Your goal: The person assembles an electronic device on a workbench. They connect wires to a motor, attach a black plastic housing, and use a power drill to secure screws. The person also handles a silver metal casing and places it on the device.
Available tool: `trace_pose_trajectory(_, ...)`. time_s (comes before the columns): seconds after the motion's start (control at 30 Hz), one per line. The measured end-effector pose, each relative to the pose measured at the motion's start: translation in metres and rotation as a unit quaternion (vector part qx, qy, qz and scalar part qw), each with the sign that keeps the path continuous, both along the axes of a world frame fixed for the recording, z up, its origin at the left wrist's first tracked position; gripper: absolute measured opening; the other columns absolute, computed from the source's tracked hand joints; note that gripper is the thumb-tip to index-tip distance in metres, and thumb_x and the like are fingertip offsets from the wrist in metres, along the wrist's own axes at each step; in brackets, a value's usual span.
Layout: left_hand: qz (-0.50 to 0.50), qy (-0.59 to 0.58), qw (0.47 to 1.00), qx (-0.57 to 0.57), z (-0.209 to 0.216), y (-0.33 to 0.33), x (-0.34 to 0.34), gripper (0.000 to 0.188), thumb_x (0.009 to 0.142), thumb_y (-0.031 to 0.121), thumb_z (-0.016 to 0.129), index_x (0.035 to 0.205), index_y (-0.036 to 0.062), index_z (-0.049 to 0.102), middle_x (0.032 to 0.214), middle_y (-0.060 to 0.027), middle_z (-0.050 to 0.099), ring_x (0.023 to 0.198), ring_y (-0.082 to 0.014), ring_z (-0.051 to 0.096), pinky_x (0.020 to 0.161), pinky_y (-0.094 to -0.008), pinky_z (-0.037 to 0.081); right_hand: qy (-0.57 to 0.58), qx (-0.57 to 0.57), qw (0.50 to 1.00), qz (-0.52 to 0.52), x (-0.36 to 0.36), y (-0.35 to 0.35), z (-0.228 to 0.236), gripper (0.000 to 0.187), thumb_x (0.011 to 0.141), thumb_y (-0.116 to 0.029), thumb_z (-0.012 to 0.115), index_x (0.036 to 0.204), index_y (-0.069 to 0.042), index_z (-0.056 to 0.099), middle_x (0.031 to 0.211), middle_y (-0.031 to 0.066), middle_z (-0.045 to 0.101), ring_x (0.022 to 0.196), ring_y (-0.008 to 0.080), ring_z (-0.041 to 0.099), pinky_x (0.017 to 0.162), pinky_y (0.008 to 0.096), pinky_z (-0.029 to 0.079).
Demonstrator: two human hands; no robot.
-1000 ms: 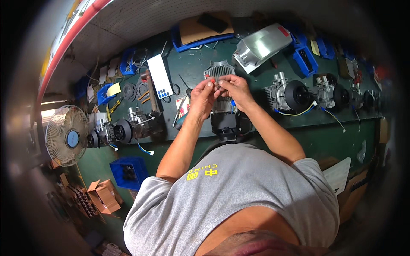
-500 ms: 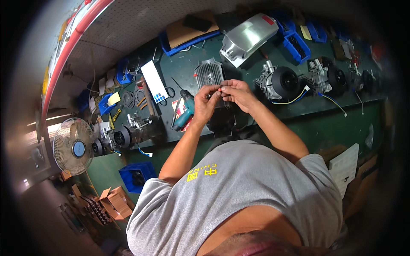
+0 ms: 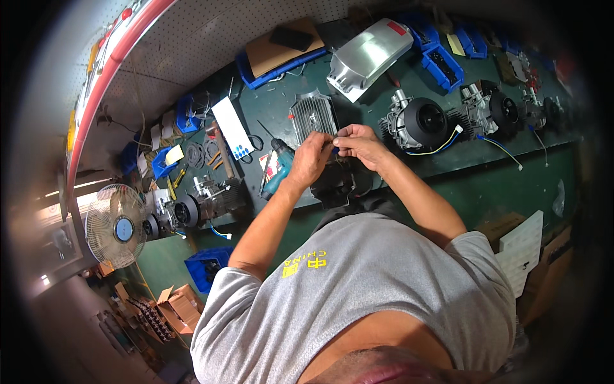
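My left hand (image 3: 311,159) and my right hand (image 3: 359,147) meet fingertip to fingertip over the near side of a finned grey metal housing (image 3: 312,114). Both hands are closed in a pinch. Whatever sits between the fingertips is tiny and mostly covered, with a speck of blue below them. A small red piece (image 3: 291,117) shows at the housing's left edge. Under my hands lies a dark black assembly (image 3: 334,185), partly hidden by them. Left of my left hand, a teal cordless drill (image 3: 280,168) lies with its bit pointing away.
Several motor units with round black fans (image 3: 427,123) line the right of the green bench; more (image 3: 187,210) stand left. A silver cover (image 3: 372,56) lies behind, near blue bins (image 3: 442,69). A hammer (image 3: 222,148) and white panel (image 3: 231,126) lie left. A fan (image 3: 116,225) stands far left.
My hands have moved slightly nearer to me, still fingertip to fingertip. The red bit seen between the fingers before no longer shows. The whole view has shifted a little.
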State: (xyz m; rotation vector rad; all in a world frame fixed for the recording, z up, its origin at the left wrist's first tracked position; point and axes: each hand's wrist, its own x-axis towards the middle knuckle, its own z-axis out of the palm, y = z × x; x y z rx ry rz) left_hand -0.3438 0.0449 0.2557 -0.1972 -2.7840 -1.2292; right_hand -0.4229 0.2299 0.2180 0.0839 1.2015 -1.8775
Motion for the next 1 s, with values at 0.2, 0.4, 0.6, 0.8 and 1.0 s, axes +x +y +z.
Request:
trace_pose_trajectory(0.2,-0.085,-0.183,0.979,-0.040,0.020,-0.024,-0.024,0.022,0.097,0.021,0.068,0.106,0.0014,0.062,0.091,-0.0127,0.063,0.082,-0.0246,0.065,0.071,-0.0381,0.055,0.024,-0.001,0.999,0.029,-0.009,-0.010,0.006,0.022,0.088,-0.006,0.077,0.103,-0.005,0.061,0.091,0.0033,0.066,0.080,0.0120,0.067,0.073,0.0254,0.058)
trace_pose_trajectory(0.4,0.024,-0.346,0.776,0.526,0.001,-0.029,-0.034,0.018,0.101,0.026,0.066,0.102,0.0074,0.063,0.093,-0.0011,0.066,0.082,-0.0111,0.063,0.071,-0.0267,0.057,0.004,-0.145,0.989,-0.001,-0.028,-0.017,0.006,0.017,0.094,-0.006,0.071,0.106,-0.004,0.060,0.098,0.0052,0.068,0.087,0.0145,0.068,0.079,0.0275,0.058)
trace_pose_trajectory(0.6,0.150,-0.295,0.788,0.519,-0.015,-0.013,-0.066,0.015,0.098,0.021,0.070,0.092,0.0073,0.065,0.082,-0.0007,0.066,0.073,-0.0107,0.064,0.068,-0.0268,0.058,-0.001,-0.117,0.992,-0.045,-0.061,-0.026,-0.018,0.013,0.094,-0.008,0.071,0.103,-0.005,0.062,0.097,0.0043,0.068,0.087,0.0135,0.067,0.077,0.0276,0.057)
trace_pose_trajectory(0.8,0.252,-0.223,0.858,0.387,-0.046,-0.006,-0.095,0.011,0.095,0.013,0.067,0.090,0.0035,0.068,0.082,-0.0020,0.067,0.071,-0.0108,0.063,0.066,-0.0276,0.058,0.082,-0.005,0.991,-0.109,-0.083,-0.051,-0.049,0.016,0.092,-0.005,0.072,0.104,-0.004,0.062,0.095,0.0050,0.069,0.084,0.0141,0.067,0.074,0.0290,0.056)
trace_pose_trajectory(1.0,0.294,-0.211,0.855,0.371,-0.054,-0.002,-0.095,0.014,0.096,0.012,0.064,0.092,-0.0001,0.070,0.082,-0.0028,0.068,0.069,-0.0116,0.063,0.064,-0.0275,0.058,0.077,0.022,0.989,-0.125,-0.083,-0.057,-0.071,0.017,0.090,-0.003,0.073,0.104,-0.003,0.062,0.095,0.0058,0.069,0.085,0.0145,0.067,0.075,0.0293,0.057)
